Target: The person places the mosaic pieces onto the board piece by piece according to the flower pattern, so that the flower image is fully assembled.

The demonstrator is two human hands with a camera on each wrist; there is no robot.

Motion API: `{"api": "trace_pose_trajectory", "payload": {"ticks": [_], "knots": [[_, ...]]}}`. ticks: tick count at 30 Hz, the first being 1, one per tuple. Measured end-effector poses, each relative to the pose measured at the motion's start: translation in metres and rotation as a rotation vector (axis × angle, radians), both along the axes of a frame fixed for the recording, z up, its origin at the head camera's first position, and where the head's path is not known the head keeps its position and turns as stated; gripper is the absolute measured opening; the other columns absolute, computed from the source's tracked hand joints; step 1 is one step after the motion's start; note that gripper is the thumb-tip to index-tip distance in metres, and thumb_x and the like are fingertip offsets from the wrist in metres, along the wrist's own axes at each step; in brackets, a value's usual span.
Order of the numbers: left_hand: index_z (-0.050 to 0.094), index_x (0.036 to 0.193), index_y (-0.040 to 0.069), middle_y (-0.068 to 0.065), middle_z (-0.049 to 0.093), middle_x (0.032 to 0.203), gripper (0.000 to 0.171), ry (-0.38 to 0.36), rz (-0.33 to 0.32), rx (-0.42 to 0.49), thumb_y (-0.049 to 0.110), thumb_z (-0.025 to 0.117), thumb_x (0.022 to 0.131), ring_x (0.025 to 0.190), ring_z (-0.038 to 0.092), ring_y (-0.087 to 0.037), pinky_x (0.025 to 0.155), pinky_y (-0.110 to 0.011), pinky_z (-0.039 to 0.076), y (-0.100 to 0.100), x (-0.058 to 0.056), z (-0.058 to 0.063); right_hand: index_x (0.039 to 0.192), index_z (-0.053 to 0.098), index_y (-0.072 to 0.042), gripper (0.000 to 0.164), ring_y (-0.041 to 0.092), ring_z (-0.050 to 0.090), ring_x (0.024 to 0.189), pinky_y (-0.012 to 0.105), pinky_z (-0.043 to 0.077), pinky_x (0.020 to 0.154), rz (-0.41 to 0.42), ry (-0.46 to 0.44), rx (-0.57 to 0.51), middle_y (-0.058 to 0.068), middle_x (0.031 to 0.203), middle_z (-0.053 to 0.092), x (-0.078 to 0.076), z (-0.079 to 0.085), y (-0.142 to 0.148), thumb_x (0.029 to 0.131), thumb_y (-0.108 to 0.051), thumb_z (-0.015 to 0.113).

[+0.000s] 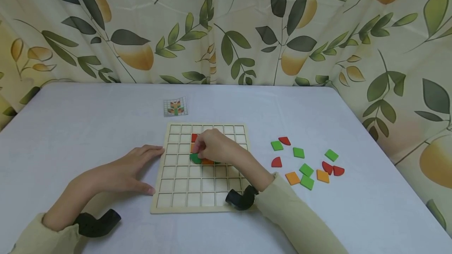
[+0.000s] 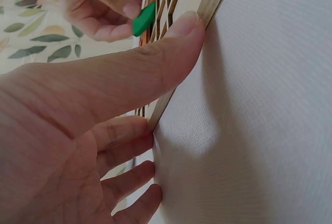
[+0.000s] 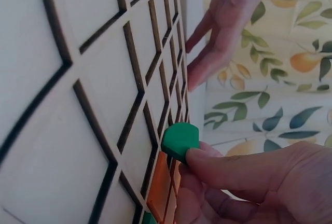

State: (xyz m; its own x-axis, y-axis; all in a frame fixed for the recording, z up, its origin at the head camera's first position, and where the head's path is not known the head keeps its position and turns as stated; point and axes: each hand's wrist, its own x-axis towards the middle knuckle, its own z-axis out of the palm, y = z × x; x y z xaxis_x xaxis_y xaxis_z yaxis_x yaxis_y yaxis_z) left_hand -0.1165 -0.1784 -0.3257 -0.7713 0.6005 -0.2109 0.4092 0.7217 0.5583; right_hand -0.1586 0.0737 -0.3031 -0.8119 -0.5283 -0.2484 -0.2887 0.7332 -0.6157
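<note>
A wooden grid board [image 1: 181,185] with square cells lies on the white cloth. My right hand [image 1: 215,146] is over its upper middle, pinching a dark green rounded tile [image 3: 180,140] between thumb and fingers. In the right wrist view the tile is tilted above the cells, beside an orange tile [image 3: 158,187]. Around that hand, a red tile [image 1: 194,138] and orange tiles sit in cells, partly hidden by the fingers. My left hand [image 1: 123,171] rests at the board's left side, its thumb and fingertips touching the edge, fingers spread.
Loose tiles lie right of the board: green squares [image 1: 298,152], orange squares [image 1: 292,178] and red rounded pieces [image 1: 277,162], several in all. Behind the board is a small pattern card [image 1: 175,106]. A leaf-print curtain [image 1: 226,30] hangs past the table's far edge.
</note>
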Motion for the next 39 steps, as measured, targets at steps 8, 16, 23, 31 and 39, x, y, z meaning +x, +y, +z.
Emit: {"api": "trace_pose_trajectory", "payload": {"ticks": [8, 16, 23, 31, 39], "knots": [[0.026, 0.145, 0.008, -0.016, 0.024, 0.149, 0.099, -0.007, 0.007, -0.004, 0.052, 0.073, 0.070, 0.135, 0.021, -0.042, 0.104, -0.062, 0.026, 0.0010, 0.0001, 0.0004, 0.087, 0.067, -0.005, 0.009, 0.014, 0.052, 0.075, 0.021, 0.045, 0.066, 0.021, 0.022, 0.055, 0.004, 0.085, 0.063, 0.0005, -0.0031, -0.0024, 0.084, 0.002, 0.062], [0.026, 0.145, 0.008, -0.015, 0.025, 0.149, 0.099, -0.016, 0.018, -0.013, 0.052, 0.073, 0.070, 0.135, 0.022, -0.041, 0.104, -0.062, 0.026, 0.0017, 0.0001, 0.0022, 0.086, 0.068, -0.006, 0.003, 0.014, 0.053, 0.074, 0.022, 0.045, 0.065, 0.031, 0.027, 0.096, 0.002, 0.084, 0.063, 0.0020, -0.0007, -0.0034, 0.085, -0.007, 0.066], [0.026, 0.145, 0.008, -0.016, 0.025, 0.149, 0.099, -0.014, 0.018, -0.008, 0.052, 0.073, 0.070, 0.135, 0.021, -0.042, 0.104, -0.062, 0.026, 0.0013, 0.0003, 0.0011, 0.083, 0.069, -0.008, 0.010, 0.012, 0.053, 0.071, 0.021, 0.044, 0.062, 0.038, 0.030, 0.150, -0.002, 0.078, 0.061, 0.0023, 0.0001, -0.0045, 0.081, -0.017, 0.072], [0.026, 0.145, 0.009, -0.015, 0.025, 0.149, 0.099, -0.024, 0.019, -0.007, 0.053, 0.073, 0.070, 0.136, 0.021, -0.041, 0.104, -0.062, 0.026, 0.0011, 0.0012, 0.0001, 0.081, 0.068, -0.007, 0.011, 0.012, 0.053, 0.071, 0.020, 0.044, 0.060, 0.034, 0.039, 0.186, -0.001, 0.077, 0.061, 0.0022, -0.0014, -0.0044, 0.080, -0.018, 0.073], [0.025, 0.146, 0.009, -0.015, 0.024, 0.150, 0.099, -0.010, 0.011, -0.016, 0.054, 0.072, 0.070, 0.136, 0.021, -0.041, 0.104, -0.061, 0.027, 0.0011, -0.0004, -0.0005, 0.083, 0.067, -0.007, 0.011, 0.012, 0.053, 0.071, 0.020, 0.045, 0.061, 0.029, 0.041, 0.161, -0.001, 0.080, 0.061, 0.0032, -0.0006, -0.0024, 0.080, -0.017, 0.073]]}}
